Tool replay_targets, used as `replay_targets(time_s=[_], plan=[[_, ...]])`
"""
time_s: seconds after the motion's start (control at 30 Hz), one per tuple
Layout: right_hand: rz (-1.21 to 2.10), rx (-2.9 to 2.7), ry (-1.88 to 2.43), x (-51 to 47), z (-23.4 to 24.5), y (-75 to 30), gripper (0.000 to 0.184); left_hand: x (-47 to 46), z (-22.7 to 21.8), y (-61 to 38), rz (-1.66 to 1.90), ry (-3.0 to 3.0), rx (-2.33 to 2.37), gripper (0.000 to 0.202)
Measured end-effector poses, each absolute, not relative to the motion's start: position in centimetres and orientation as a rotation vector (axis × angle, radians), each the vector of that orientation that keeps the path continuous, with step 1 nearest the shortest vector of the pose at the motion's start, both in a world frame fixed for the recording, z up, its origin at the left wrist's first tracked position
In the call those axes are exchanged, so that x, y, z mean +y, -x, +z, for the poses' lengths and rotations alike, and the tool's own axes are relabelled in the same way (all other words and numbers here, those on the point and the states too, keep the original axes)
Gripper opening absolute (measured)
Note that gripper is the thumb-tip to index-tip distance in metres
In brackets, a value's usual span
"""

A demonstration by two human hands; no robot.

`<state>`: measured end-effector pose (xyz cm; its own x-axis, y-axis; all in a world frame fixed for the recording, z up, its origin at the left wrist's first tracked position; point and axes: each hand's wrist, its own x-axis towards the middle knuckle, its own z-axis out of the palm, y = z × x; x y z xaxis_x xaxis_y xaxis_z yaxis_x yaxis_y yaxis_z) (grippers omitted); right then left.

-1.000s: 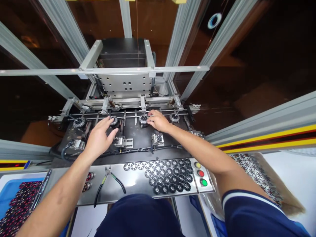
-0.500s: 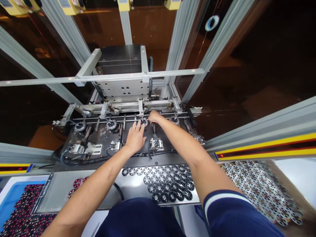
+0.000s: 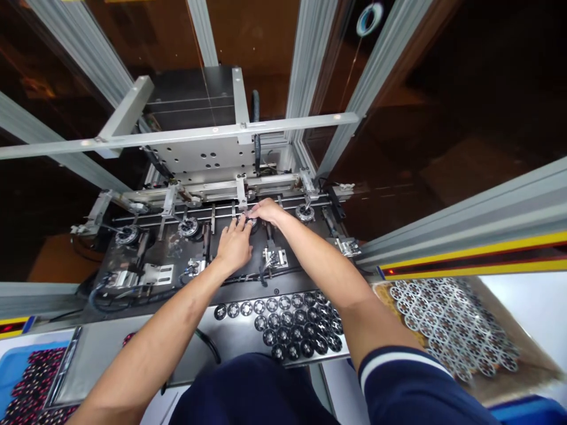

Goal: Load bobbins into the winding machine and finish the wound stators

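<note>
At the third station of the machine, my left hand [image 3: 234, 245] lies with its fingers stretched forward, the tips at a round metal part [image 3: 253, 224] in the fixture. My right hand [image 3: 267, 211] reaches in from the right, its fingers pinched together over the same part. Whatever sits between those fingers is too small and covered to make out. Similar round parts sit in the first station [image 3: 127, 235], the second station [image 3: 189, 227] and the fourth station [image 3: 305, 212], each under a slim metal arm.
Rows of dark round parts [image 3: 283, 320] lie on the metal tray [image 3: 239, 342] before me. Silvery rings [image 3: 447, 321] are spread on a brown board at right. Red-and-black parts [image 3: 33, 378] fill a blue bin at left. A horizontal bar [image 3: 177, 136] crosses above the stations.
My right hand has shifted from beside the fixture onto the round part, meeting my left fingertips. My left fingers have drawn slightly closer together. The whole view has shifted a little.
</note>
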<state>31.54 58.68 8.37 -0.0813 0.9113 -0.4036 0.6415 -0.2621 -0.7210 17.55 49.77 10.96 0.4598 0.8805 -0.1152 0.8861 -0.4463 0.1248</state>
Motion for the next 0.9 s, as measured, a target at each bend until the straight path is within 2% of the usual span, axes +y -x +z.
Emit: replay_targets(time_s=[0.17, 0.3, 0.47, 0.53, 0.7, 0.9], plan=[[1.058, -1.735, 1.883, 56.4, 11.1, -31.9, 0.031, 49.8, 10.9, -17.1, -0.004, -2.563, 1.536, 0.068], [0.813, -1.808, 1.858, 51.6, 14.7, -36.6, 0.023, 49.6, 12.2, -16.5, 0.080, -2.597, 1.446, 0.055], [0.573, -1.732, 2.138, 48.7, 16.4, -44.8, 0.011, 51.2, 14.4, -20.1, 0.148, -2.698, 1.161, 0.045], [0.574, -1.748, 2.211, 49.4, 15.7, -46.4, 0.016, 52.3, 14.2, -22.9, 0.096, -2.748, 1.011, 0.047], [0.748, -1.885, 2.202, 51.8, 13.4, -46.6, 0.029, 54.2, 12.1, -28.1, -0.093, -2.819, 0.798, 0.067], [0.812, -1.779, 2.311, 53.7, 12.1, -47.7, 0.033, 54.1, 10.9, -29.1, -0.177, -2.837, 0.773, 0.072]])
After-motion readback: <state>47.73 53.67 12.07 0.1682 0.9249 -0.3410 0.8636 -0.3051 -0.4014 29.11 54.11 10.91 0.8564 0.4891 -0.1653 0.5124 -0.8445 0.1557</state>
